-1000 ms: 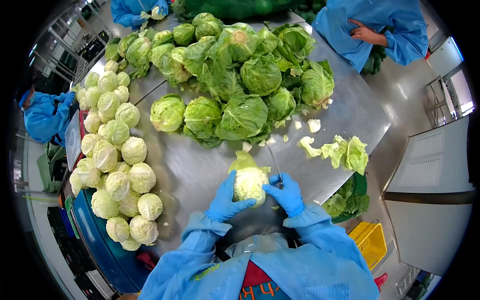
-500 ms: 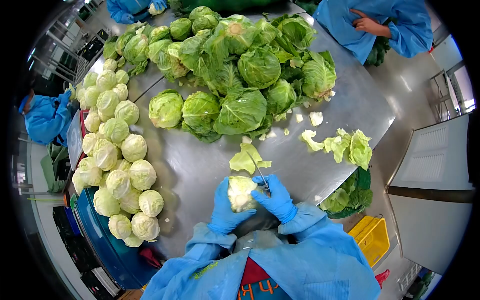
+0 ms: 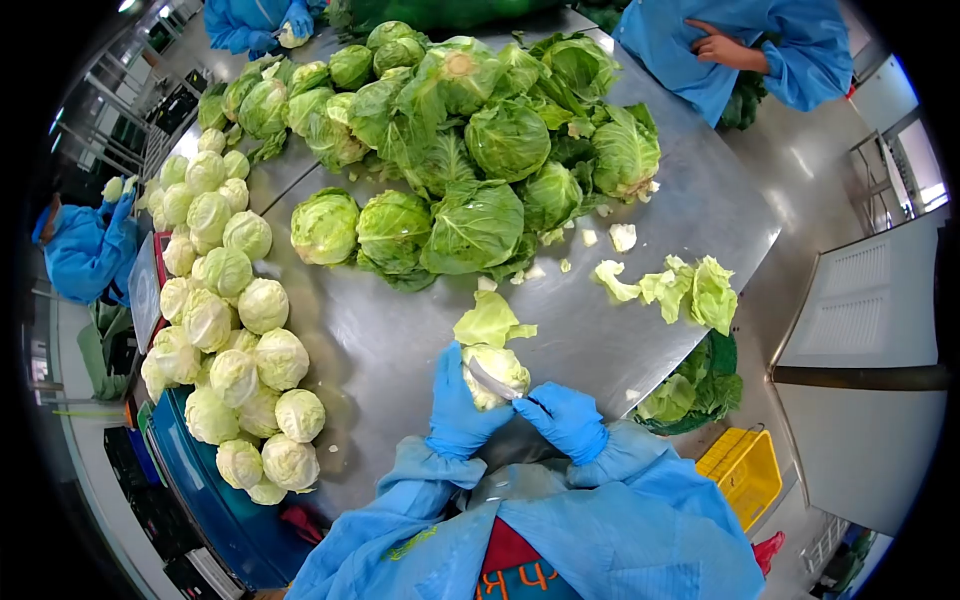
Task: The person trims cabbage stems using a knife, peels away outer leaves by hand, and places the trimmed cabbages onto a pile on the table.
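Observation:
A pale peeled cabbage (image 3: 505,368) rests in my left hand (image 3: 458,410), whose blue-gloved fingers wrap its left side. My right hand (image 3: 566,420), also gloved in blue, is closed round a knife (image 3: 492,381); the blade lies across the front of this cabbage. Just beyond it, a loose pale-green leaf (image 3: 490,321) lies on the metal table (image 3: 390,345). Farther back is a large heap of green leafy cabbages (image 3: 475,225). To the left, several pale trimmed cabbages (image 3: 235,375) are piled.
Loose leaves (image 3: 690,290) lie at the table's right, above a green basket of leaves (image 3: 690,390). A yellow crate (image 3: 742,475) is on the floor. One co-worker (image 3: 730,50) stands back right, another (image 3: 250,22) back left, a third (image 3: 90,245) far left.
My right hand has moved down and right off the cabbage, and the knife blade has swung from pointing away to lying across its front. The cabbage sits slightly higher and turned.

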`<state>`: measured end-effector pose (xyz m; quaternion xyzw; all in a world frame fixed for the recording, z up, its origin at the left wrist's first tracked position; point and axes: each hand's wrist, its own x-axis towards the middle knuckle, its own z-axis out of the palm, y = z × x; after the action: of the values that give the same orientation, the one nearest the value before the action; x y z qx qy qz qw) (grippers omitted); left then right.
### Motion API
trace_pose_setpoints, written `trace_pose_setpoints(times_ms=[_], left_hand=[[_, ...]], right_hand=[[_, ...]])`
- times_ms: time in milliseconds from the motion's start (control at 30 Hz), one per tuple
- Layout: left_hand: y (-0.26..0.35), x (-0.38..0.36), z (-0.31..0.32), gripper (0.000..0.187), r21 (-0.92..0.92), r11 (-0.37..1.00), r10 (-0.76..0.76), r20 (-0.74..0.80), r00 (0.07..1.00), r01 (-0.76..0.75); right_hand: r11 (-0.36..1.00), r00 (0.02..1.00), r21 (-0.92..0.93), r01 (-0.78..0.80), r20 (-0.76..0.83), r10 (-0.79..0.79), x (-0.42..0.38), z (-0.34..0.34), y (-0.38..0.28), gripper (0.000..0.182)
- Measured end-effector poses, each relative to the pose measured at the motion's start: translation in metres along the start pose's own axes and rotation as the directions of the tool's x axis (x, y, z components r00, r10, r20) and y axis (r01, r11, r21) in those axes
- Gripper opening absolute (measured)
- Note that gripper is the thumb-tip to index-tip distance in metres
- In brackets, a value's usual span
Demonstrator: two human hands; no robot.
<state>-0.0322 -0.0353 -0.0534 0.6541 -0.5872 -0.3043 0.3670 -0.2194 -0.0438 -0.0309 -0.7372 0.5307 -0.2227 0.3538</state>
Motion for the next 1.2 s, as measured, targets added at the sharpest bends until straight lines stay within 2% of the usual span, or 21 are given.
trace_pose_setpoints(times_ms=[33,133,233,333,433,567,633,733,833,933,1033,1133,1200], left_hand=[[0.004,0.003,0.000,0.107,-0.049,0.999,-0.006,0.018,1.000,0.006],[-0.006,0.002,0.008,0.113,0.101,0.993,0.059,0.001,0.998,-0.058],[-0.007,0.004,0.012,0.114,0.011,1.000,0.024,0.012,1.000,-0.024],[0.009,0.008,0.012,0.116,0.036,0.999,-0.012,0.025,1.000,0.011],[0.011,0.007,0.014,0.119,0.144,0.989,0.012,0.016,1.000,-0.014],[0.011,0.009,0.019,0.118,0.207,0.978,-0.001,0.009,1.000,0.000],[0.014,0.012,0.019,0.116,0.193,0.981,-0.019,0.009,1.000,0.017],[0.020,0.010,0.020,0.115,0.302,0.953,-0.001,0.021,1.000,-0.005],[0.021,0.011,0.023,0.119,0.214,0.975,-0.081,0.062,0.995,0.066],[0.023,0.007,0.026,0.119,0.274,0.959,-0.071,0.004,0.997,0.067],[0.027,0.008,0.024,0.120,0.264,0.959,-0.107,0.004,0.994,0.102],[0.021,0.005,0.023,0.116,0.190,0.977,-0.094,-0.004,0.996,0.093],[0.023,0.004,0.019,0.113,0.233,0.970,-0.069,0.021,0.997,0.063]], right_hand=[[1.000,1.000,-0.002,-0.018,0.008,0.018,0.002,0.000,0.001,0.033],[0.998,0.994,0.010,-0.066,0.092,0.065,0.006,0.002,0.010,0.038],[0.997,0.971,0.005,-0.077,0.227,0.074,0.014,-0.002,0.023,0.046],[0.996,0.954,0.028,-0.083,0.292,0.071,0.026,-0.004,0.036,0.044],[0.993,0.908,0.029,-0.118,0.408,0.096,0.037,-0.009,0.044,0.045],[0.995,0.893,-0.004,-0.099,0.440,0.091,0.042,-0.005,0.048,0.051],[0.990,0.891,0.025,-0.137,0.440,0.112,0.040,-0.005,0.039,0.053],[0.915,0.774,0.065,-0.399,0.558,0.298,0.045,-0.011,0.035,0.050],[0.984,0.931,-0.123,-0.131,0.325,0.165,0.039,-0.002,0.037,0.049],[0.992,0.971,-0.065,-0.104,0.212,0.115,0.036,0.002,0.039,0.046],[0.882,0.954,0.380,-0.278,0.215,0.208,0.025,0.014,0.050,0.040],[0.896,0.944,0.323,-0.304,0.226,0.239,0.024,0.010,0.043,0.034],[0.931,0.961,0.240,-0.275,0.057,0.269,0.028,0.002,0.022,0.038]])
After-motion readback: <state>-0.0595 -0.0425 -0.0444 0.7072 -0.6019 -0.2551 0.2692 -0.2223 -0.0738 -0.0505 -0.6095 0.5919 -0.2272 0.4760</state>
